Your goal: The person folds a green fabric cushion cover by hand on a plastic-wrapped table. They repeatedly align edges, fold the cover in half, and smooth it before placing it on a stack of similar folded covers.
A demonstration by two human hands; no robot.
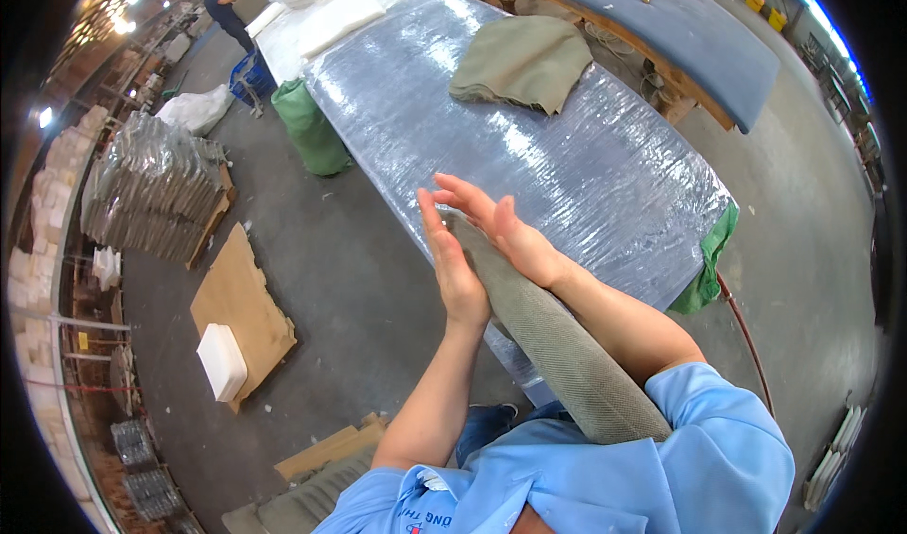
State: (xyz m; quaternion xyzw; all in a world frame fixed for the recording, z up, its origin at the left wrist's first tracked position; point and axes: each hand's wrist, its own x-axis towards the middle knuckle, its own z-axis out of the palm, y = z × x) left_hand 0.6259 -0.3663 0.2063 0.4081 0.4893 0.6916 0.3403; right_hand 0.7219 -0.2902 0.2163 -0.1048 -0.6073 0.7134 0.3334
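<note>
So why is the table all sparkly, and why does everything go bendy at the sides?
Head view: the wrinkly plastic on the table throws back bright white glare; head view: the fisheye lens bends straight edges toward the rim and leaves black corners; head view: the weave on the near cloth looks sharp, but the far person is small and soft.

Place: factory workshop | plastic-covered worktable point(406, 118) | film-wrapped stack point(151, 194) | bare grey floor point(350, 241) | standing co-worker point(227, 16)
</note>
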